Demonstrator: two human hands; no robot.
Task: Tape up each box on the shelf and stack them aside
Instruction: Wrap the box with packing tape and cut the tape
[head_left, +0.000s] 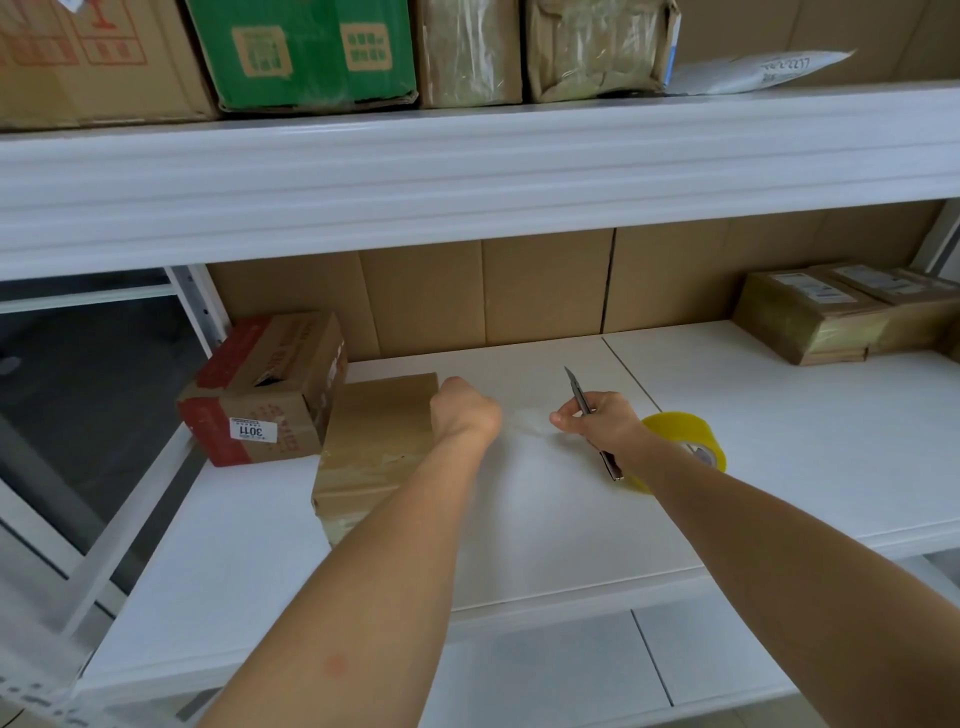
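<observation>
The left hand (462, 410) is fisted, its fingers hidden. A faint clear tape strip (524, 423) seems stretched from it to the right hand (597, 423), which pinches a slim metal utility knife (587, 405), likely for cutting. The yellow tape roll (685, 441) sits behind those fingers; the plain brown cardboard box (374, 447) touches the left knuckles.

head cam | looks forward and down | close over white shelf (519, 519) | single view
</observation>
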